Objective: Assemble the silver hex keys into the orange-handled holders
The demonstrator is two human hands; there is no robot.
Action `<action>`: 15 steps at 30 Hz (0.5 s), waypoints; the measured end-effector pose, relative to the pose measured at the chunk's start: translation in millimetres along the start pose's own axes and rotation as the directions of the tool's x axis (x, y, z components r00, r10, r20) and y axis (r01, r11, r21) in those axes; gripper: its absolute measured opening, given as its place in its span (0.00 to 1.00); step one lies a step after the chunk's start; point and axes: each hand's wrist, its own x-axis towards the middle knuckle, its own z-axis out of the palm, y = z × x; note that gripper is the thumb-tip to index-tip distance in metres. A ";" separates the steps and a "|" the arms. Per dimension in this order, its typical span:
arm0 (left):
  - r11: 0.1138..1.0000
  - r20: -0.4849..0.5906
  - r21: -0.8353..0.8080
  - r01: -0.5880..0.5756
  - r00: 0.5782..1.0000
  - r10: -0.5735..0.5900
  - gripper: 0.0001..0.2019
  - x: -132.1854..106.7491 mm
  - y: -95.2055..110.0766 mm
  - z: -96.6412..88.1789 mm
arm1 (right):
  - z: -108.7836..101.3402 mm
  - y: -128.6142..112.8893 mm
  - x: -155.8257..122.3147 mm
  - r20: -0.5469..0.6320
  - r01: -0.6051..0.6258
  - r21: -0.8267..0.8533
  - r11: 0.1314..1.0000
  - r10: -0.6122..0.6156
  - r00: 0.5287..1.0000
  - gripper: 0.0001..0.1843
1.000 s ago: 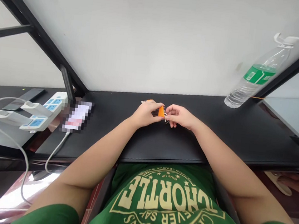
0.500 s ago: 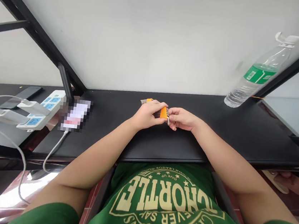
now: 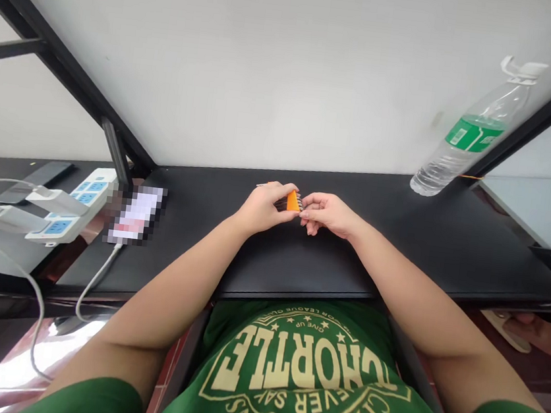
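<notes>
My left hand [image 3: 261, 207] is closed round a small orange holder [image 3: 294, 201] with a row of dark metal rods in it; part of the holder is hidden under my fingers. My right hand [image 3: 327, 213] meets it from the right, its thumb and fingers pinched at the holder's right end on something too small to name. Both hands rest over the black desk [image 3: 401, 234], near its middle.
A clear water bottle [image 3: 467, 137] with a green label stands at the back right. At the left lie a white and blue power strip [image 3: 74, 200] with plugs and grey cables, and a phone [image 3: 136, 214] on a charging cable. Black frame bars rise on both sides.
My right hand has closed in against the holder's right end, from fingers loosely apart to a pinch. My left hand keeps its hold and has barely moved.
</notes>
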 end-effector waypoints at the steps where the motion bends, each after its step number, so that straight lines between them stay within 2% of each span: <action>1: 1.000 0.006 -0.003 0.012 1.000 -0.012 0.20 0.1 -2.1 -0.4 | -1.5 -0.4 -0.1 -0.023 -0.007 -0.089 0.996 0.005 1.000 0.23; 3: 0.999 0.019 0.016 0.046 0.999 -0.047 0.22 0.5 -7.3 -1.2 | -5.2 -2.1 -1.2 -0.068 -0.010 -0.343 0.939 -0.015 0.998 0.19; 4: 0.997 0.019 0.037 0.066 0.998 -0.067 0.23 0.7 -10.3 -1.6 | -6.8 -3.2 -2.1 -0.079 -0.006 -0.490 0.872 -0.038 0.996 0.17; 7: 0.989 0.017 0.082 0.121 0.992 -0.123 0.24 0.9 -19.0 -2.3 | -7.2 -5.4 -4.4 -0.050 0.015 -0.834 0.551 -0.103 0.993 0.12; 9: 0.987 0.023 0.078 0.142 0.989 -0.144 0.24 0.8 -23.1 -2.2 | -2.4 -5.1 -4.6 -0.027 0.012 -0.932 0.363 -0.104 0.994 0.11; 10: 0.987 0.028 0.074 0.145 0.989 -0.147 0.24 0.7 -24.4 -2.1 | 1.3 -4.6 -4.3 -0.024 0.007 -0.953 0.301 -0.100 0.995 0.11; 12: 0.987 0.033 0.082 0.139 0.989 -0.142 0.23 0.6 -25.4 -1.8 | 9.0 -3.7 -3.1 -0.032 -0.008 -0.971 0.240 -0.095 0.995 0.10; 15: 0.986 0.030 0.119 0.115 0.992 -0.120 0.23 0.4 -24.6 -1.6 | 16.1 -4.3 -2.2 -0.073 -0.052 -0.968 0.244 -0.081 0.994 0.05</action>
